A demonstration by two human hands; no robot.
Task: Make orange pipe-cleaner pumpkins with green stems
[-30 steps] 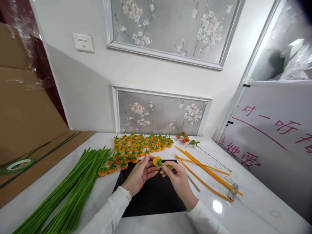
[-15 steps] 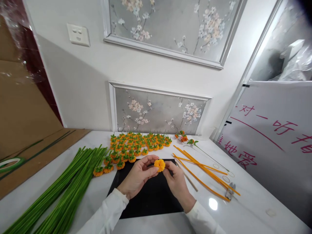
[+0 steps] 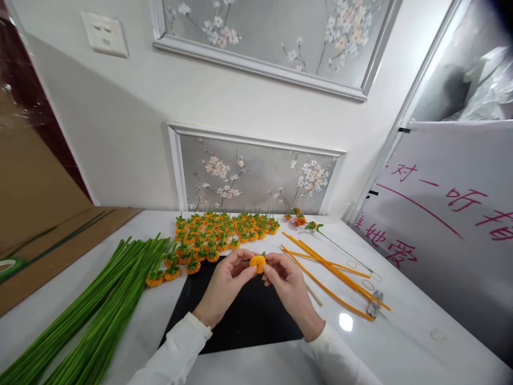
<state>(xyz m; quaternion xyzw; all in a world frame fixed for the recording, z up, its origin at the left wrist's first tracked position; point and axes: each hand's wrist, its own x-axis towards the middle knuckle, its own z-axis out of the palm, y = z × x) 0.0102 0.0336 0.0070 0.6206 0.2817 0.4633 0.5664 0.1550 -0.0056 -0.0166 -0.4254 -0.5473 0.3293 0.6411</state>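
Observation:
Between my two hands is an orange pipe-cleaner flower [image 3: 257, 262] with a bit of green at its top. My left hand [image 3: 229, 283] pinches it from the left, and my right hand [image 3: 289, 283] grips its right side with thumb and fingers. Both hands hover over a black mat [image 3: 244, 321]. Just behind them stand many similar orange flower heads [image 3: 216, 235], mostly upside down with green bases and short stems pointing up.
Long green pipe cleaners [image 3: 96, 315] lie in a bundle at left. On the right are orange pipe cleaners [image 3: 328, 264], small pliers or cutters [image 3: 374, 303] and a long-stemmed flower [image 3: 344, 248]. Green tape [image 3: 12, 267] rests on cardboard [image 3: 68, 243] at far left.
The flower has tipped in my fingers: its round face showed before, now its side and green tip show. My right fingers have closed in nearer to it. The view has shifted slightly.

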